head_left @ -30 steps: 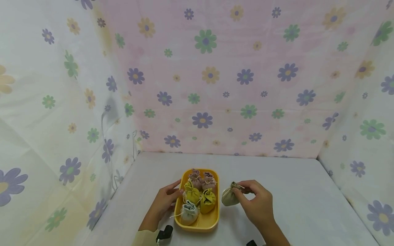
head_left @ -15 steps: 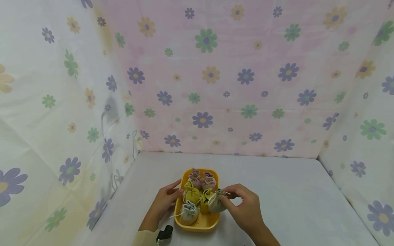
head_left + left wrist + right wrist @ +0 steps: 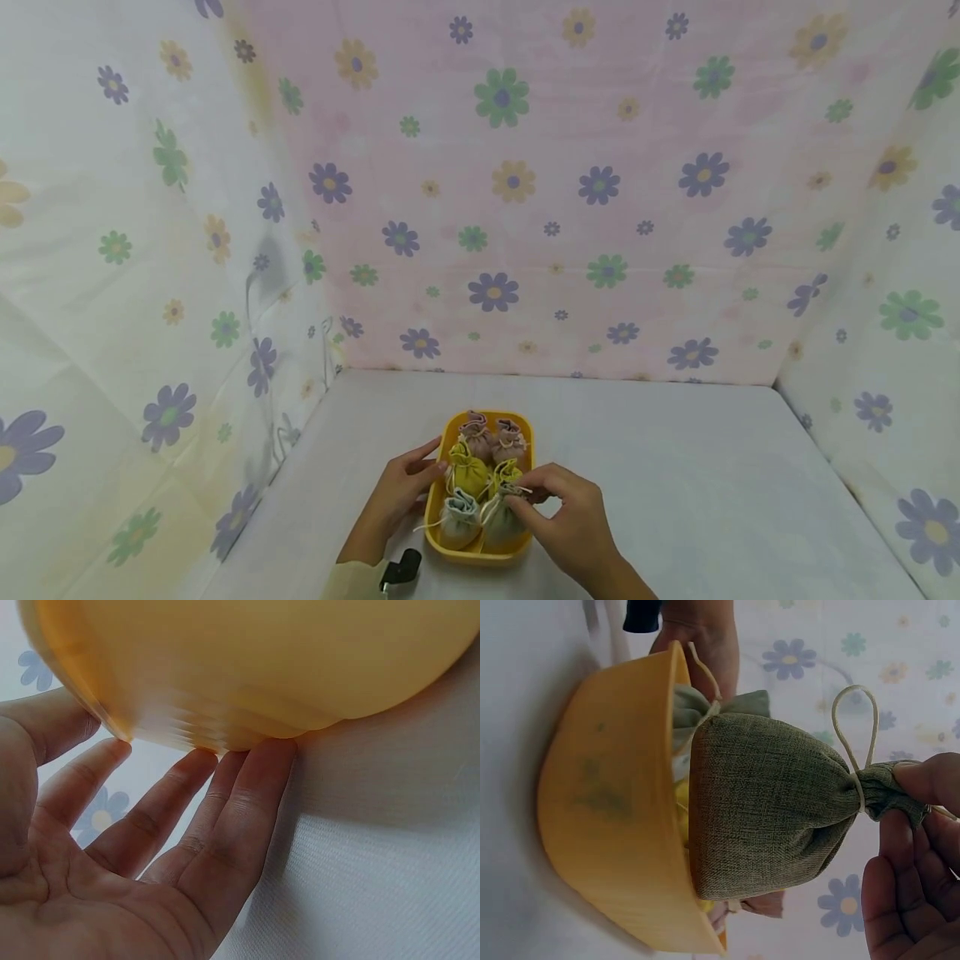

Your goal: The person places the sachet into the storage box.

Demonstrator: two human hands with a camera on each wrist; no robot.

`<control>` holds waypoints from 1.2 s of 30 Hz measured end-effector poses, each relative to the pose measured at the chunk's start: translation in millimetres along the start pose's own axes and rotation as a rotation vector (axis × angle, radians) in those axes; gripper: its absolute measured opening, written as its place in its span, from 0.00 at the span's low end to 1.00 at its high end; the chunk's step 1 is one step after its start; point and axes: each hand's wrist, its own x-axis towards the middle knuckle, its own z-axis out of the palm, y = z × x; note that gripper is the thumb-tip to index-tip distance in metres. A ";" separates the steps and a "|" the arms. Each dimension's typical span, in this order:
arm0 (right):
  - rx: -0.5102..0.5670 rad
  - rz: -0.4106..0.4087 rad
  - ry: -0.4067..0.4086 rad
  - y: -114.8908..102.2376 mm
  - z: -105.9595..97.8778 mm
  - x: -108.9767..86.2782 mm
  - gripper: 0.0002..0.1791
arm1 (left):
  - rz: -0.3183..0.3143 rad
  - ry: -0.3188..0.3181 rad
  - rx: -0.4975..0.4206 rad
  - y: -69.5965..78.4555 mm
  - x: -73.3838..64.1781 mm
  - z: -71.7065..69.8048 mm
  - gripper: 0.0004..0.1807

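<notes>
My right hand [image 3: 568, 517] pinches the gathered neck of a grey-green drawstring pouch [image 3: 772, 806] between thumb and fingers. In the head view this pouch is over the near right corner of a yellow plastic basket [image 3: 504, 560]; from the right wrist its bottom is about level with the rim. Along the basket's left side, my left hand [image 3: 401, 483] grips it, thumb at the rim and fingertips against the outer wall. Inside are two mauve pouches at the back, two yellow pouches [image 3: 469, 477] in the middle, and a pale grey-blue pouch [image 3: 459, 518] at near left.
A white-covered table [image 3: 675, 467] bears the basket. Flower-patterned cloth [image 3: 495, 208] walls it in at the back and both sides. Cables [image 3: 251, 358] hang along the left cloth. A black device [image 3: 401, 568] sits by the left wrist.
My right hand has carried the grey-green pouch leftward, from beside the basket to over its near right corner, partly covering the right yellow pouch. The left hand has stayed put.
</notes>
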 end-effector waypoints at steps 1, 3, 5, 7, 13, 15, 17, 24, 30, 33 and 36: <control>0.005 0.009 -0.005 0.6 1.4 -1.0 0.10 | -0.003 0.000 -0.001 0.0 0.2 -0.1 0.42; 0.016 0.026 -0.017 2.5 4.3 -3.3 0.11 | -0.009 0.003 0.000 0.1 0.3 -0.4 0.42; 0.022 0.057 -0.030 4.6 6.8 -5.5 0.11 | -0.011 0.003 0.003 0.1 0.3 -0.8 0.42; 0.017 0.081 -0.045 7.4 8.9 -7.6 0.10 | -0.011 0.004 0.000 0.2 0.0 -0.9 0.42; -0.009 0.119 -0.101 15.7 12.4 -11.5 0.09 | -0.014 -0.001 -0.002 0.6 1.4 -2.0 0.43; -0.014 0.117 -0.112 18.2 13.2 -12.5 0.08 | -0.014 -0.003 -0.003 0.5 2.4 -2.5 0.44; -0.024 0.112 -0.120 20.8 14.2 -13.6 0.08 | -0.017 -0.003 -0.003 -0.1 3.6 -2.8 0.44; -0.039 0.076 -0.127 28.8 19.6 -18.7 0.10 | -0.016 0.000 -0.002 -1.0 5.4 -3.9 0.43; -0.054 0.090 -0.165 29.7 19.9 -18.8 0.10 | -0.008 0.003 0.002 -0.4 5.1 -5.2 0.42; -0.083 0.128 -0.229 29.9 15.5 -17.7 0.13 | 0.028 0.028 0.034 -1.7 5.8 -4.3 0.40; -0.135 0.166 -0.313 31.6 1.6 -16.2 0.23 | 0.098 0.067 0.132 0.7 4.6 -3.9 0.37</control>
